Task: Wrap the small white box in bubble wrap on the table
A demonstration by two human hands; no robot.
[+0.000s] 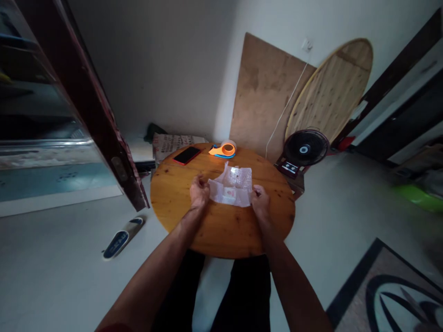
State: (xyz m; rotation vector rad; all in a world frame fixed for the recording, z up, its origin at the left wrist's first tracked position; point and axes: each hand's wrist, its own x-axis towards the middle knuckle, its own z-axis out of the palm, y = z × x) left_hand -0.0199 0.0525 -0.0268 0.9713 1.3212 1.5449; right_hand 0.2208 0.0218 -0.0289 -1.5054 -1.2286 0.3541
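Observation:
A sheet of bubble wrap point(243, 177) lies spread on the round wooden table point(221, 235), its lower part folded up. On it, or under a layer of it, rests a small whitish box point(229, 193) with a reddish mark. My left hand point(200, 191) is at the wrap's left edge, fingers curled and closed on it. At the opposite edge, my right hand point(260, 201) pinches the wrap between thumb and fingers. Beyond the wrap stands an orange and blue tape dispenser point(218, 151) with a roll of tape. Neither hand touches it.
A phone with a red edge point(187, 156) lies at the table's far left. Past the right edge stands a black fan point(304, 148). A brown board point(261, 87) and an oval wooden tabletop point(332, 85) lean on the wall. A slipper point(121, 240) is on the floor.

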